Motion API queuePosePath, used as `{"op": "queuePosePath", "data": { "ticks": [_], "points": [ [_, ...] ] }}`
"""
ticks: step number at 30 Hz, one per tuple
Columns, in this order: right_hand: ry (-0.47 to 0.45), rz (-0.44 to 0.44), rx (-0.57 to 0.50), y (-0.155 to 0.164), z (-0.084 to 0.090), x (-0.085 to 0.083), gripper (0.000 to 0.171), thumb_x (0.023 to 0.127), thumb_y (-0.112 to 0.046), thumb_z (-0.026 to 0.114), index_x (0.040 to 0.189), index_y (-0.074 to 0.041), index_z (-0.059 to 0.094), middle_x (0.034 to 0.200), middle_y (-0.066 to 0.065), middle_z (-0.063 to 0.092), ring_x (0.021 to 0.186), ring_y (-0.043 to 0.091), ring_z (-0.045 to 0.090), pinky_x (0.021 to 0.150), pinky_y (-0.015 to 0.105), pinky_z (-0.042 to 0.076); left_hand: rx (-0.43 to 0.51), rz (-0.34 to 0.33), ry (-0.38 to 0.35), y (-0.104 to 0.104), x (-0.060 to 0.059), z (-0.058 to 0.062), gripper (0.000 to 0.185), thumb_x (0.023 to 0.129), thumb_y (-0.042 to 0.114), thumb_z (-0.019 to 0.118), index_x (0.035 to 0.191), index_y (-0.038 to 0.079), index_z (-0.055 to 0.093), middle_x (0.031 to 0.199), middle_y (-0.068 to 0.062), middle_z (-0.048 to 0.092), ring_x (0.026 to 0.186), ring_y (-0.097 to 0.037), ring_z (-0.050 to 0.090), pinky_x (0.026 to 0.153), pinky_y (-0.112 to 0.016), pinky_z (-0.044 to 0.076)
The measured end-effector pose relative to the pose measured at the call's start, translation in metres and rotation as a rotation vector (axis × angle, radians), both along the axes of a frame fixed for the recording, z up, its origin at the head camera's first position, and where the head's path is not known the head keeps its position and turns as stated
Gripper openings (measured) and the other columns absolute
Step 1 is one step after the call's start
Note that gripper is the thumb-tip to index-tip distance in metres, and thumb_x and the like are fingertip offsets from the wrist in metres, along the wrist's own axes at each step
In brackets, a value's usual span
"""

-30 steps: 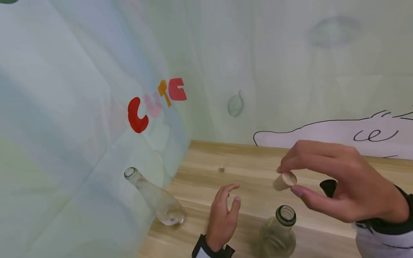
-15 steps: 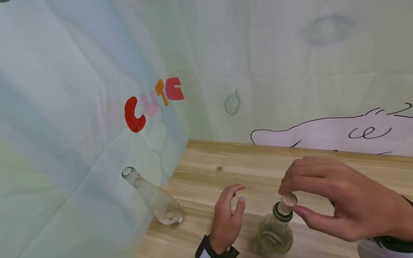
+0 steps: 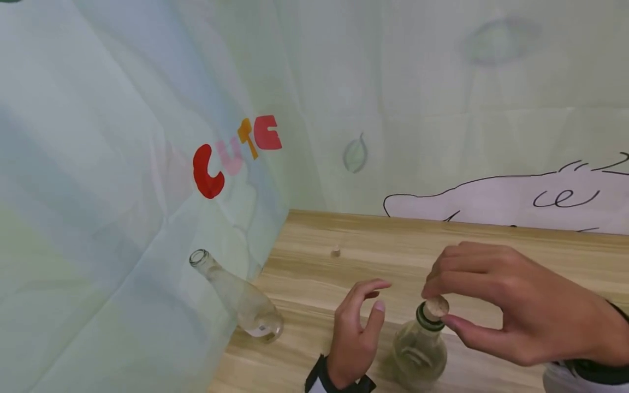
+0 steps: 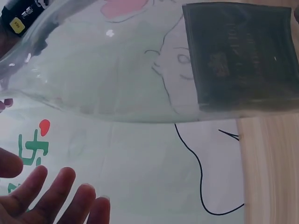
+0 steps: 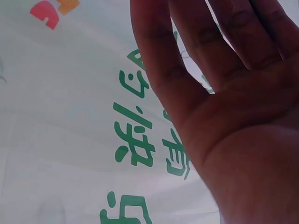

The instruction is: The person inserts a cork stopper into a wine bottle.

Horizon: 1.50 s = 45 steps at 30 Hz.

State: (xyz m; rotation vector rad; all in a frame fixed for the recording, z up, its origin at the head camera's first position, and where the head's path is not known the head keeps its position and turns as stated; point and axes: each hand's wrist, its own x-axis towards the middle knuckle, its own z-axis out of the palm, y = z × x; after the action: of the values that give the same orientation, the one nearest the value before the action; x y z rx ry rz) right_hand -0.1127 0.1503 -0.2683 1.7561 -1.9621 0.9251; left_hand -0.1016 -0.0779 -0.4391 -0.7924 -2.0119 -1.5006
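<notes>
A pale, straight-grained wooden counter point(image 3: 442, 240) carries two clear glass bottles. The nearer bottle point(image 3: 419, 349) stands upright at the front edge, round-bellied with a short neck and a dark green-tinted rim; a small tapered cork stopper point(image 3: 435, 307), beige and matte, sits in its mouth, slightly tilted. The right hand point(image 3: 511, 303) has its grip pinched on the cork stopper between thumb and bent fingertips, the other fingers arched above it. The left hand point(image 3: 356, 333) hovers just beside the bottle on its left, grip released, fingers loosely curled and holding nothing, not touching the glass. A second, slimmer bottle point(image 3: 236, 297) leans uncorked against a thin, creased, printed plastic backdrop point(image 3: 123, 191). Another tiny cork point(image 3: 336, 251) lies well apart, farther back on the counter.
</notes>
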Motion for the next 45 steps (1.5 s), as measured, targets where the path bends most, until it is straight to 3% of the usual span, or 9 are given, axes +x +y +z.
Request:
{"op": "queuePosePath", "data": {
  "ticks": [6,11,17,22,28,32,37,40,45],
  "points": [
    [-0.007,-0.039,0.028,0.002,-0.004,0.001,0.021,0.091,-0.011,0.069,0.111,-0.019,0.066,0.106,-0.012,0.061,0.093,0.004,0.058,0.084,0.020,0.045,0.006,-0.023,0.034,0.003,0.001,0.002,0.033,0.094,-0.009,0.053,0.126,-0.001,0.060,0.118,-0.015,0.065,0.111,-0.026,0.062,0.090,-0.042,0.053],
    [-0.047,-0.130,0.031,0.008,-0.003,0.003,0.036,0.089,-0.018,0.078,0.123,-0.018,0.066,0.114,-0.011,0.062,0.099,0.007,0.060,0.086,0.018,0.045,-0.010,-0.167,0.066,0.007,0.004,0.006,0.036,0.098,0.004,0.045,0.133,-0.001,0.054,0.125,-0.015,0.062,0.115,-0.026,0.060,0.092,-0.042,0.051],
    [-0.219,-0.163,-0.170,0.006,-0.014,-0.009,0.033,0.102,0.001,0.044,0.129,-0.001,0.063,0.118,0.008,0.067,0.109,0.023,0.063,0.095,0.025,0.043,-0.102,-0.362,0.050,0.018,0.005,0.003,0.050,0.100,0.029,0.049,0.139,-0.001,0.044,0.131,-0.012,0.058,0.120,-0.022,0.057,0.099,-0.038,0.048],
    [-0.428,-0.066,-0.297,0.001,-0.032,-0.017,0.042,0.103,0.006,0.027,0.135,0.010,0.054,0.120,0.020,0.065,0.112,0.029,0.061,0.097,0.030,0.044,-0.127,-0.449,-0.042,0.033,0.006,-0.003,0.059,0.089,0.019,0.073,0.139,0.003,0.045,0.129,-0.007,0.060,0.118,-0.013,0.056,0.098,-0.033,0.048],
    [-0.573,0.005,-0.297,-0.004,-0.049,-0.014,0.046,0.105,-0.001,0.021,0.142,0.007,0.046,0.126,0.022,0.060,0.116,0.032,0.056,0.097,0.033,0.043,-0.098,-0.370,-0.049,0.047,0.007,-0.007,0.036,0.084,0.001,0.077,0.114,0.004,0.058,0.103,-0.006,0.069,0.100,0.000,0.062,0.083,-0.023,0.053],
    [-0.774,0.237,-0.299,-0.008,-0.062,-0.014,0.054,0.107,-0.011,0.006,0.145,0.011,0.037,0.131,0.025,0.056,0.120,0.034,0.054,0.102,0.036,0.041,-0.090,-0.334,-0.048,0.050,0.007,-0.006,0.026,0.083,-0.003,0.074,0.103,0.005,0.059,0.090,-0.006,0.070,0.090,0.006,0.059,0.078,-0.019,0.053],
    [-1.078,0.512,-0.298,-0.013,-0.081,-0.010,0.072,0.105,-0.021,-0.011,0.138,0.016,0.042,0.117,0.027,0.060,0.110,0.036,0.056,0.105,0.040,0.035,-0.086,-0.335,-0.126,0.052,0.008,-0.005,0.030,0.080,-0.005,0.072,0.105,0.005,0.058,0.089,-0.005,0.069,0.086,0.006,0.060,0.073,-0.019,0.054],
    [-1.150,0.534,-0.308,-0.018,-0.091,-0.005,0.080,0.104,-0.024,-0.013,0.122,0.015,0.053,0.102,0.026,0.062,0.098,0.035,0.060,0.099,0.041,0.039,-0.098,-0.301,-0.137,0.052,0.008,-0.005,0.027,0.080,-0.002,0.072,0.104,0.005,0.060,0.091,-0.004,0.070,0.085,0.003,0.063,0.072,-0.018,0.054],
    [-1.120,0.456,-0.307,-0.026,-0.098,0.002,0.074,0.104,-0.030,-0.010,0.096,0.008,0.054,0.079,0.022,0.053,0.071,0.035,0.054,0.074,0.047,0.046,-0.072,-0.254,-0.080,0.053,0.009,-0.008,0.027,0.076,-0.003,0.076,0.098,0.005,0.063,0.093,-0.004,0.072,0.089,0.001,0.064,0.074,-0.019,0.054]
  ]
}}
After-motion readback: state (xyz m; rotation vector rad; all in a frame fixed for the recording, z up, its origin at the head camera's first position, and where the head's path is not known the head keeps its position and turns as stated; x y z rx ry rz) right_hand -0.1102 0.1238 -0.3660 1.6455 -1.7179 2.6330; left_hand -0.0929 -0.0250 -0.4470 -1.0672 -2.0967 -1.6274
